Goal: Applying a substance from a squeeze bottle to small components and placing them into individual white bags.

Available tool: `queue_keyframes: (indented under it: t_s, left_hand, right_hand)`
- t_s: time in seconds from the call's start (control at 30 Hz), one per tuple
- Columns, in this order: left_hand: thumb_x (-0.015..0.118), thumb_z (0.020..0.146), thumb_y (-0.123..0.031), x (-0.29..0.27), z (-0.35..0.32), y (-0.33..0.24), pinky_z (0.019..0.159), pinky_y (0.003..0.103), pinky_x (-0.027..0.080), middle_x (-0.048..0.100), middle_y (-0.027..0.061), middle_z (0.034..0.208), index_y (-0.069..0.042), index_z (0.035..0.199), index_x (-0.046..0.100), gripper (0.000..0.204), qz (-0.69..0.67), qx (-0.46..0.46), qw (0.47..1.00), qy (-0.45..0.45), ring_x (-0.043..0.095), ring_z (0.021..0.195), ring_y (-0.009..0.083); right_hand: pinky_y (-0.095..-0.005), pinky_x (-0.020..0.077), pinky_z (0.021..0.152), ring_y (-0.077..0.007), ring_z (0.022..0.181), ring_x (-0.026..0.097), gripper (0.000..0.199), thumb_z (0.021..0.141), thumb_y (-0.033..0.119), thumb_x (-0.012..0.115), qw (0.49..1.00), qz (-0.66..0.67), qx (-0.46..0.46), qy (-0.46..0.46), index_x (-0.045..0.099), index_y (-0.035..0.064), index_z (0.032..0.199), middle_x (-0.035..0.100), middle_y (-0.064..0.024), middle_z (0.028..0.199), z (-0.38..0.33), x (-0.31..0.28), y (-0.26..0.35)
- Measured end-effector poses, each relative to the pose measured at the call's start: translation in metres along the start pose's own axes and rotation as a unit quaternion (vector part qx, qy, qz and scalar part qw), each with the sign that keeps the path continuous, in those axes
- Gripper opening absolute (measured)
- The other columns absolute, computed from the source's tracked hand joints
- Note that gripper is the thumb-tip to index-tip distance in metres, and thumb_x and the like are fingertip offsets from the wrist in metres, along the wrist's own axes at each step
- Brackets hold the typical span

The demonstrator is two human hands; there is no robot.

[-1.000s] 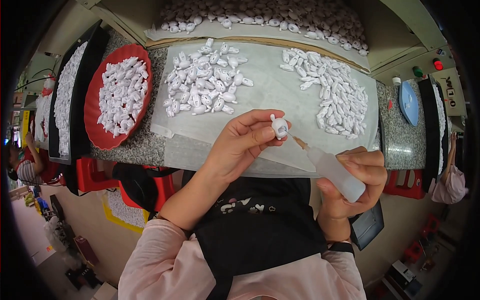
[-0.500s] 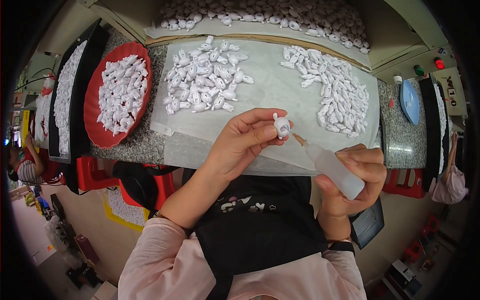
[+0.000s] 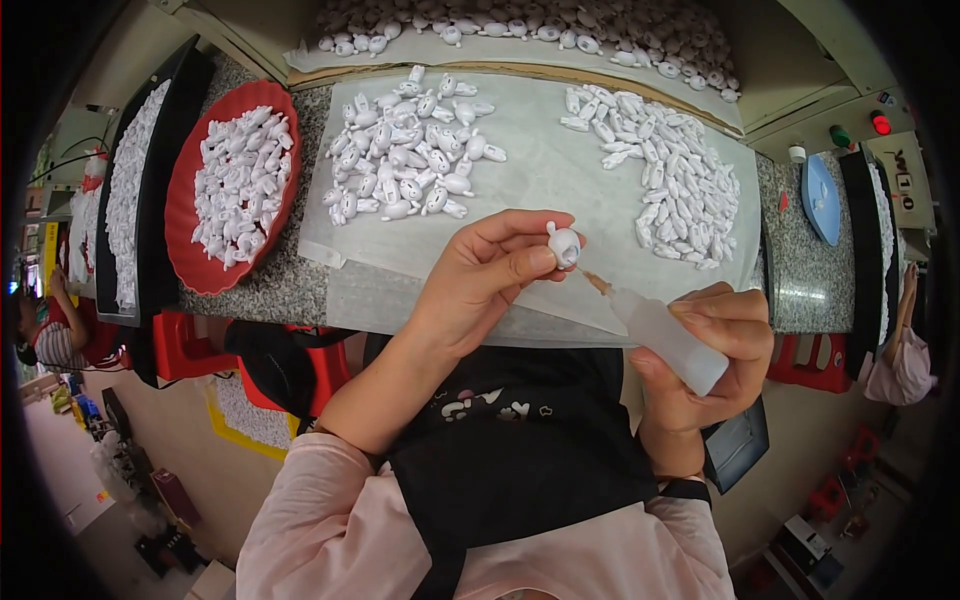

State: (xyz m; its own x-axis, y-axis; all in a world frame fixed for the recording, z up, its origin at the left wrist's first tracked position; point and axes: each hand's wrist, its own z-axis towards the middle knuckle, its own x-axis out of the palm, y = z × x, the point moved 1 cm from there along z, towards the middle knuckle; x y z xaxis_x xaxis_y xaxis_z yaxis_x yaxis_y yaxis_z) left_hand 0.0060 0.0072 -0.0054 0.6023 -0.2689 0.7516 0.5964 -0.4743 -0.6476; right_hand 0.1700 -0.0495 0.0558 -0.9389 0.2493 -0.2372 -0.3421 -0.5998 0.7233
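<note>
Between the thumb and fingers of my left hand [image 3: 485, 268] is a small white figurine head [image 3: 564, 246] with a little knob on top. My right hand [image 3: 718, 340] is wrapped around a translucent white squeeze bottle [image 3: 670, 340], tilted so its thin tan-based needle tip points up and left at the head. The needle's end is close to the head's lower right side; I cannot tell whether it touches. Beyond my hands, white figurines with eared heads [image 3: 405, 150] lie heaped on pale paper [image 3: 545, 150]. To the right is a pile of slim white pieces [image 3: 675, 180].
A red scalloped tray [image 3: 185, 250] of white pieces stands at the left, beside a black tray [image 3: 165, 240]. A shelf of figurines [image 3: 560, 42] runs along the back. Far right are a blue dish [image 3: 820, 200] and red and green buttons [image 3: 880, 122]. Red stools [image 3: 325, 370] stand below the table.
The figurine head has turned slightly in my left fingers. The bottle's needle has shifted a little lower against it. Both hands keep their hold.
</note>
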Motion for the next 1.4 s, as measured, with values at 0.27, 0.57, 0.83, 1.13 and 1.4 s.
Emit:
queue_keyframes:
  t_s: [0.27, 0.57, 0.83, 1.13, 1.4]
  left_hand:
    - [0.055, 0.078, -0.005, -0.002, 0.001, -0.004, 0.074, 0.026, 0.045, 0.058, 0.0103, 0.094, -0.001, 0.106, 0.052, 0.028, -0.02, -0.003, 0.999, -0.033, 0.057, 0.082, 0.0157]
    - [0.054, 0.079, -0.005, -0.022, -0.002, -0.016, 0.073, 0.026, 0.047, 0.059, 0.0102, 0.093, 0.0, 0.105, 0.051, 0.026, -0.046, 0.024, 0.996, -0.066, 0.057, 0.083, 0.0162]
    - [0.054, 0.079, -0.005, -0.036, -0.015, -0.026, 0.073, 0.026, 0.048, 0.058, 0.0115, 0.094, 0.001, 0.105, 0.051, 0.026, -0.063, 0.042, 0.994, -0.078, 0.057, 0.084, 0.0172]
    - [0.055, 0.078, -0.006, -0.033, -0.015, -0.023, 0.075, 0.028, 0.047, 0.056, 0.0141, 0.097, -0.001, 0.105, 0.05, 0.028, -0.076, 0.03, 0.996, -0.028, 0.057, 0.083, 0.0183]
    - [0.059, 0.075, -0.005, -0.019, -0.006, -0.012, 0.075, 0.028, 0.047, 0.059, 0.0132, 0.093, 0.001, 0.101, 0.053, 0.027, 0.01, 0.043, 0.998, -0.034, 0.058, 0.082, 0.0175]
  right_hand:
    - [-0.0234, 0.0434, 0.059, -0.016, 0.063, 0.052, 0.042, 0.055, -0.002, 0.074, 0.997, 0.029, 0.033, -0.062, 0.049, 0.0024, 0.087, 0.049, -0.0108, 0.085, 0.0, -0.011, -0.012]
    - [-0.0242, 0.0447, 0.065, -0.0153, 0.073, 0.055, 0.024, 0.07, -0.001, 0.058, 0.946, 0.019, 0.306, 0.101, 0.045, 0.0008, 0.09, 0.054, -0.0083, 0.082, 0.032, -0.024, -0.096]
    - [-0.0314, 0.0429, 0.065, -0.0257, 0.07, 0.055, 0.021, 0.066, 0.003, 0.061, 0.895, -0.299, 0.097, 0.316, 0.052, 0.0017, 0.085, 0.058, -0.0107, 0.079, 0.066, 0.002, -0.123]
    - [-0.0305, 0.0428, 0.061, -0.0238, 0.065, 0.056, 0.018, 0.067, 0.003, 0.06, 0.839, -0.384, 0.088, 0.375, 0.055, 0.0015, 0.084, 0.059, -0.0103, 0.075, 0.079, -0.003, -0.121]
    - [-0.0223, 0.04, 0.057, -0.0089, 0.067, 0.051, 0.015, 0.068, -0.004, 0.058, 0.947, -0.016, 0.306, 0.094, 0.056, -0.0017, 0.082, 0.056, -0.0045, 0.07, 0.03, 0.005, -0.04]
